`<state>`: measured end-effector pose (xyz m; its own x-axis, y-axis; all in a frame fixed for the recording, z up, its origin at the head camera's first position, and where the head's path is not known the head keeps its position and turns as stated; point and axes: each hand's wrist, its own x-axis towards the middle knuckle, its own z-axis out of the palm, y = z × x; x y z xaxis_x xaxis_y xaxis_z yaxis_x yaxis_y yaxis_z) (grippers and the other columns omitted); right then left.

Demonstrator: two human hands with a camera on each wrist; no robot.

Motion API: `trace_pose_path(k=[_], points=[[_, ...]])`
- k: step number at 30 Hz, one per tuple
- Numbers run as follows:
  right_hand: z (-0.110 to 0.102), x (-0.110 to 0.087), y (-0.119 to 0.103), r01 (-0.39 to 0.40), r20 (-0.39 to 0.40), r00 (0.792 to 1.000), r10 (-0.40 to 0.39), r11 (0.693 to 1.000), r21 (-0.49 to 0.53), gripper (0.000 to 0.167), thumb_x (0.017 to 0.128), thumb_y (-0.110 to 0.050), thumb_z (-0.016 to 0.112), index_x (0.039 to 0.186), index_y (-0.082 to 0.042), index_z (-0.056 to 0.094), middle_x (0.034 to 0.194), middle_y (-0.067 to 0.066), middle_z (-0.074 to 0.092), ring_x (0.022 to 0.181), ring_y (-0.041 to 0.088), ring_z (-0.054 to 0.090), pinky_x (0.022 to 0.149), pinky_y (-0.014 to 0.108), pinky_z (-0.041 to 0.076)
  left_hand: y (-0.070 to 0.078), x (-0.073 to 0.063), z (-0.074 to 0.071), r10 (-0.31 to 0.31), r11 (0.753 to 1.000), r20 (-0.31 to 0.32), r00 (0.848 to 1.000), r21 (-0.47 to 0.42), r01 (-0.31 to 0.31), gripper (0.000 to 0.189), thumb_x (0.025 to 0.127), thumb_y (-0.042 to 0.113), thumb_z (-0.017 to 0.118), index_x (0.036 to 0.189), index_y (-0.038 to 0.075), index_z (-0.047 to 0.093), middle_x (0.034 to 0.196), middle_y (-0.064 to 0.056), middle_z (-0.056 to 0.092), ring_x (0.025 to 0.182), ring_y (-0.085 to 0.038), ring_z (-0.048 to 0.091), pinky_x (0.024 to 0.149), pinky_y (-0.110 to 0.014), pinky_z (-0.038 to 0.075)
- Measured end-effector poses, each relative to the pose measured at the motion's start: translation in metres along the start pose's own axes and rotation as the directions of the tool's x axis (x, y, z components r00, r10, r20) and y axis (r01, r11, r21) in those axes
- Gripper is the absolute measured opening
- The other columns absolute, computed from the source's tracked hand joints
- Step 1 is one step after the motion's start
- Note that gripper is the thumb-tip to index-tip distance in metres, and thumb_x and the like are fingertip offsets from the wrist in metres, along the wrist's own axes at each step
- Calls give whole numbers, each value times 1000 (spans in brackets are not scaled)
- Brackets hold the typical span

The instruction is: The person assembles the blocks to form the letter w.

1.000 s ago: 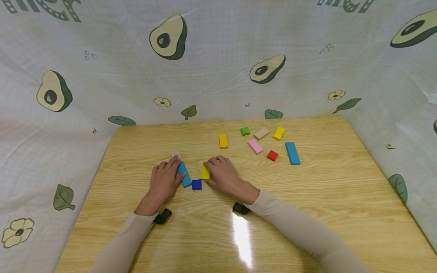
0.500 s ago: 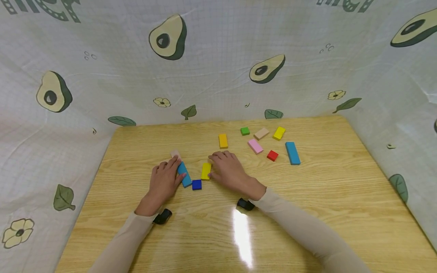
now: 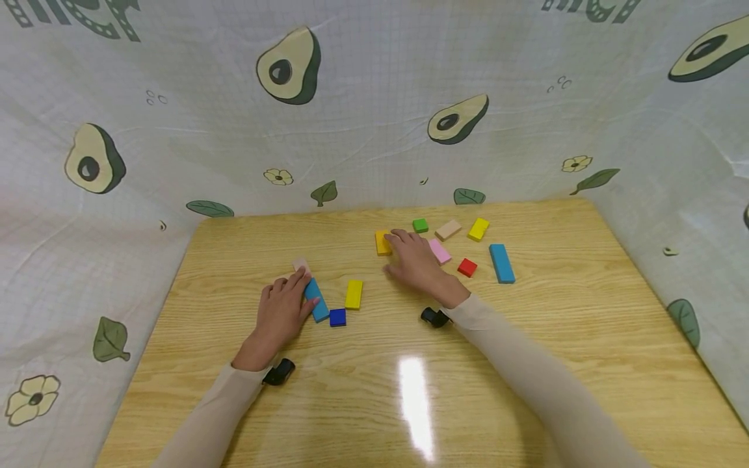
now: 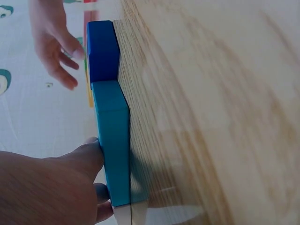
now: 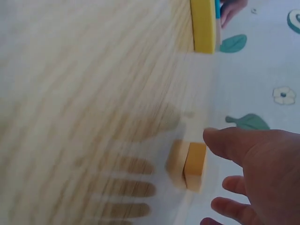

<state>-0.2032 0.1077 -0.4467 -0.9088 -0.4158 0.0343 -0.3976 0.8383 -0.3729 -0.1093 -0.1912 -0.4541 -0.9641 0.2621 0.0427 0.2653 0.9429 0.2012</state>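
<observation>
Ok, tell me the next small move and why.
I'd probably close the right grip on the orange block: it is spread right by that block and holds nothing, as the right wrist view shows. The left grip rests on the light blue block, so the right one seems freer to fetch.

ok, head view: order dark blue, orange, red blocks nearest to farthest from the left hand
1. Dark blue block: just right of the left hand.
2. Orange block: farther right and back, by the right hand.
3. Red block: right of the right hand.
</observation>
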Motion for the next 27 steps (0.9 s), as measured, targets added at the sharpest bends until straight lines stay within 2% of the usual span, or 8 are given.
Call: trace_pose_path(k=[6,12,27], points=[[2,14,13,4,32,999,-4,1000,-9,70,101,-25,73,161,-4,44,167,19,39,151,42,39,124,58,30,0,2,2,-8,1000,6,1000,-4,8,57,107,32,65,154,2,53,161,-20,47,134,-45,50,109,-63,40],[4,26,18,27,61,998,-24,999,-46,69,102,-28,72,161,-5,44,167,19,38,150,41,40,124,57,30,-1,2,2,-9,1000,12,1000,-5,9,57,107,32,64,154,2,53,162,-20,46,134,-46,50,110,-64,39],[6,36,18,113,57,992,-109,990,-82,61,103,-26,72,155,-2,52,156,18,54,143,40,48,120,55,37,0,2,2,-14,1000,12,1000,-8,14,57,107,32,65,154,2,53,161,-20,46,135,-45,50,110,-63,39]])
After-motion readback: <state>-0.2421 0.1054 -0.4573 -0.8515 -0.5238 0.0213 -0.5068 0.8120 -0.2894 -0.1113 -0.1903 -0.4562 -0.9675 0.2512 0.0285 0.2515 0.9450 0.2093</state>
